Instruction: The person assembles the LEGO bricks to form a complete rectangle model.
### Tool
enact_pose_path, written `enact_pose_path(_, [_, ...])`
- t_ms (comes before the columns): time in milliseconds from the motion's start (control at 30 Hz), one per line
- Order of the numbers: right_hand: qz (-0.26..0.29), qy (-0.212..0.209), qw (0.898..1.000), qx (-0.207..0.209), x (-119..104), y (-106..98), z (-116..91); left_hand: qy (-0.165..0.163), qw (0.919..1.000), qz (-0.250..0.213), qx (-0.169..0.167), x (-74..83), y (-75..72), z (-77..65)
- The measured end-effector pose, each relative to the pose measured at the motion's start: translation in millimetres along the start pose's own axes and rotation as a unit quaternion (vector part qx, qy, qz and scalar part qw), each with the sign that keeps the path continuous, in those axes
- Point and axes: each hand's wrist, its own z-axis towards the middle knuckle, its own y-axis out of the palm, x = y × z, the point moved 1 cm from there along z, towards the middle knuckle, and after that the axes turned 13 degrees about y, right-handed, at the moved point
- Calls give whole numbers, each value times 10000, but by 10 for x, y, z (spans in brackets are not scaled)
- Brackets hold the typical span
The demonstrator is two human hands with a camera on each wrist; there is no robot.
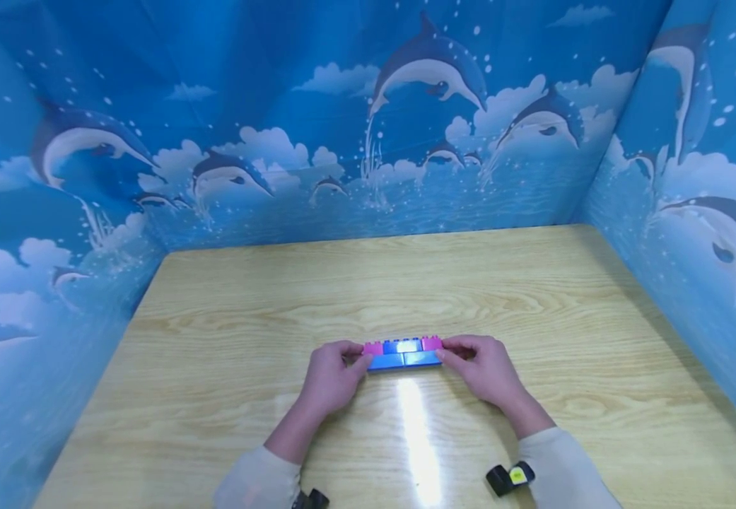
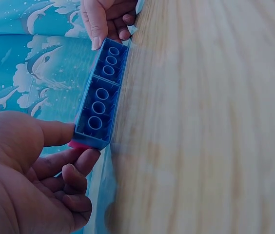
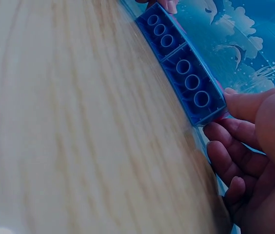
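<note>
Two rows of toy building bricks (image 1: 403, 360) are joined into one short wall, held between both hands in the head view. Two blue bricks lie side by side below; a blue brick (image 1: 402, 346) sits in the middle above, with a pink brick (image 1: 373, 348) at its left and another pink brick (image 1: 432, 343) at its right. My left hand (image 1: 332, 378) pinches the left end between thumb and fingers. At the opposite end, my right hand (image 1: 483, 369) does likewise. Both wrist views show the hollow undersides of the blue bricks (image 2: 98, 108), tubes inside, lifted off the table.
The wood-grain table (image 1: 247, 304) reflects a bright light streak in front of the bricks. Blue cloth printed with dolphins (image 1: 431, 67) rises along the back and both sides. Black straps (image 1: 510, 477) show near the wrists.
</note>
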Motion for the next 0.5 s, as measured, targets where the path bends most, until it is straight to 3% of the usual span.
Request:
enact_pose_path(233, [-138,195,9997,-113,-26,3,17,84,10000,32,18,-1,9,8])
enact_pose_path(500, [-237,133,9996,-113,-58,-9,4,-203,9998,71,14,-9,42,32])
